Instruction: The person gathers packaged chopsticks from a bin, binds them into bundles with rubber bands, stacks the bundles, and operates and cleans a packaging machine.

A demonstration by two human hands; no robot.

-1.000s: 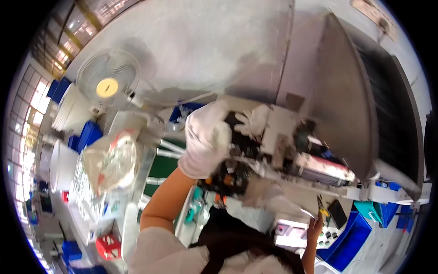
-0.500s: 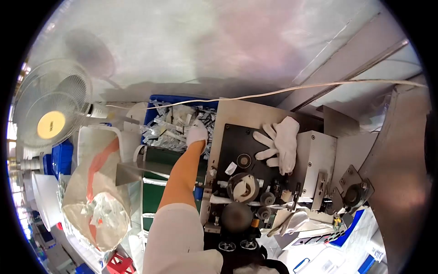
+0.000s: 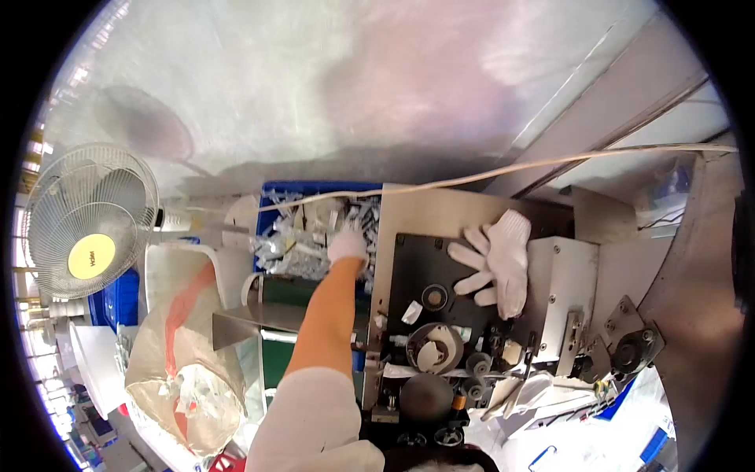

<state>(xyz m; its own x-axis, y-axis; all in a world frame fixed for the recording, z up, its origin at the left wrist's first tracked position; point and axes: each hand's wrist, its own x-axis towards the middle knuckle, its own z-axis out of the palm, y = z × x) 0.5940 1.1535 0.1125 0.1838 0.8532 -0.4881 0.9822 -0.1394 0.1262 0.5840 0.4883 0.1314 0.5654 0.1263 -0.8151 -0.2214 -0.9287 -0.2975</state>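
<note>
My left hand (image 3: 347,247), in a white glove, reaches into a blue bin (image 3: 314,187) at the back. The bin is full of small clear and silver plastic packets (image 3: 303,236). My hand rests among them; its fingers blend into the packets, so I cannot make out whether they grip any. My right hand does not show. Right of the bin, a loose white knitted glove (image 3: 507,267) lies on a machine's black plate (image 3: 413,263), with a small white slip (image 3: 411,312) and a roll of tape or label (image 3: 435,348) nearby.
A fan (image 3: 92,228) stands at the left above a large pale bag (image 3: 189,346) with a red stripe. A metal chute (image 3: 267,316) and green conveyor belt (image 3: 277,362) lie below the bin. A pale cable (image 3: 487,174) crosses above. Metal machine housing (image 3: 568,283) stands at the right.
The whole view has shifted, so the scene sits lower and a little to the right. My left hand stays in the bin among the packets. The loose glove has not been moved.
</note>
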